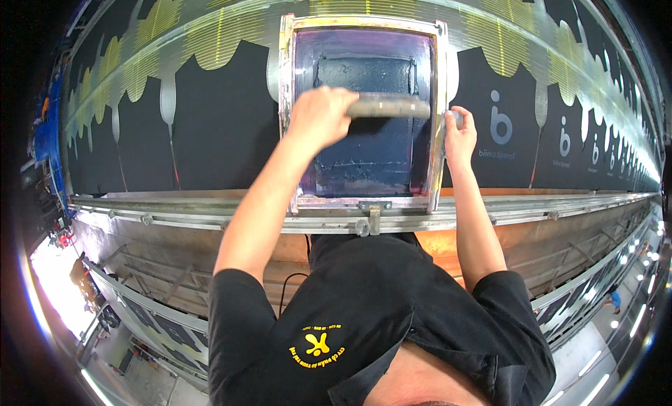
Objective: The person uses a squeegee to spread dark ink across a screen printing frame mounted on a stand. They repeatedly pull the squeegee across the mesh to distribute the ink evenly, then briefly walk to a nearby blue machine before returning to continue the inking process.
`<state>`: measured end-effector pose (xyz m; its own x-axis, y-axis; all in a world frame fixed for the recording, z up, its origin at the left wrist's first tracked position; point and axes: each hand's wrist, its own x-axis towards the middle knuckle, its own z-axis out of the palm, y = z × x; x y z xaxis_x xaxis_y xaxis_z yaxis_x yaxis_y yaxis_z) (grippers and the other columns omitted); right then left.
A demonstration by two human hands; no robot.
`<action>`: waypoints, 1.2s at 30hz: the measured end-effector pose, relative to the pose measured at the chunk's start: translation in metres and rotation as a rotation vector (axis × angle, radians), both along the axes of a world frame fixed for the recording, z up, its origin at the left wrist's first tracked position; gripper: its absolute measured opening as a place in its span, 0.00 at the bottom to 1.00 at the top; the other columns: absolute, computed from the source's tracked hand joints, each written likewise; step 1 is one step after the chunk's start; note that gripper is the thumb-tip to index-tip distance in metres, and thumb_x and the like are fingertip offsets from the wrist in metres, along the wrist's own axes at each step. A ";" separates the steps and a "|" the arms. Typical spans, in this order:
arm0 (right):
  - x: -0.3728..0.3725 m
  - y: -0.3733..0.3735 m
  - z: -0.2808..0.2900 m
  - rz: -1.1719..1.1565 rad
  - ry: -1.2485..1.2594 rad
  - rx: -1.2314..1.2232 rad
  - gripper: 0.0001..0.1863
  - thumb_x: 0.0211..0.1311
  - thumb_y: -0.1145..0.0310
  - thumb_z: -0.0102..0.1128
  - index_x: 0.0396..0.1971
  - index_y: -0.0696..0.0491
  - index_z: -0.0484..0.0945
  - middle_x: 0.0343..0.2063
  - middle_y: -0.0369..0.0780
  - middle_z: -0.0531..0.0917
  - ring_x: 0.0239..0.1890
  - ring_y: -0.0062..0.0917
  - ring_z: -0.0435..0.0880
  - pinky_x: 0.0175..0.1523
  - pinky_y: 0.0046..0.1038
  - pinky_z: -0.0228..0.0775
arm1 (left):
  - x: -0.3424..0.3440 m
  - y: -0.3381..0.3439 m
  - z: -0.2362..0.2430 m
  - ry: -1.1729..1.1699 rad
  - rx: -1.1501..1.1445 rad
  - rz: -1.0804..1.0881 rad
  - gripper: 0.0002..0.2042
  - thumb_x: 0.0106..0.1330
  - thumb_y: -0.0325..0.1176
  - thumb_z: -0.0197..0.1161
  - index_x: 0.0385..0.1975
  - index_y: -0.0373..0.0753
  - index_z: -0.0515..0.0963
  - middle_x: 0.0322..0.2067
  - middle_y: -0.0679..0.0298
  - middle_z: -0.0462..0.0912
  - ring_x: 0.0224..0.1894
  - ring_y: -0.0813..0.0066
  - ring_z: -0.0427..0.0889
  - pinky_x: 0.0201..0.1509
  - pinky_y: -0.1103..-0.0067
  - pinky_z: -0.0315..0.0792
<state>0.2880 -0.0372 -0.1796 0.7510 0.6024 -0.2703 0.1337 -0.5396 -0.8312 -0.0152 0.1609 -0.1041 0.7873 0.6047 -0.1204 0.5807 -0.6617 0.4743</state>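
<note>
A metal-framed printing screen lies on a long table covered with black fabric. Dark blue ink coats the mesh inside the frame. My left hand is closed around the grey handle of a squeegee, which lies across the upper half of the mesh. My right hand grips the frame's right edge from outside. Both forearms reach up over my black shirt.
Yellow and silver prints run along the fabric's far side, with pale logos to the right. A metal rail with a clamp edges the table's near side. Racks sit beneath it. A person in blue stands far right.
</note>
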 end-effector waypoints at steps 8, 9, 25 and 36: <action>-0.003 0.031 0.018 0.051 -0.551 0.000 0.20 0.73 0.61 0.76 0.58 0.53 0.84 0.39 0.38 0.89 0.42 0.28 0.87 0.53 0.32 0.79 | 0.065 0.123 -0.018 0.114 -0.012 -0.005 0.15 0.67 0.46 0.76 0.51 0.52 0.91 0.42 0.58 0.94 0.49 0.51 0.92 0.54 0.57 0.83; -0.002 0.047 0.027 0.079 -0.761 -0.043 0.22 0.70 0.60 0.78 0.58 0.54 0.84 0.37 0.39 0.89 0.41 0.31 0.88 0.52 0.35 0.81 | 0.066 0.124 -0.020 0.130 0.006 -0.010 0.15 0.67 0.47 0.76 0.50 0.51 0.91 0.42 0.57 0.94 0.48 0.51 0.92 0.53 0.57 0.83; -0.082 0.005 0.042 0.888 -0.775 0.058 0.21 0.46 0.69 0.82 0.41 0.52 0.83 0.37 0.42 0.84 0.45 0.43 0.84 0.55 0.44 0.75 | -0.011 -0.069 -0.031 0.184 0.104 0.056 0.17 0.60 0.36 0.74 0.50 0.48 0.92 0.48 0.59 0.93 0.48 0.55 0.93 0.51 0.60 0.87; -0.040 -0.033 0.055 0.244 -0.501 0.220 0.14 0.74 0.63 0.74 0.47 0.59 0.88 0.41 0.47 0.90 0.47 0.36 0.90 0.53 0.36 0.81 | -0.008 -0.045 0.016 0.189 -0.131 -0.076 0.11 0.62 0.44 0.78 0.42 0.50 0.93 0.37 0.56 0.93 0.42 0.51 0.92 0.47 0.57 0.84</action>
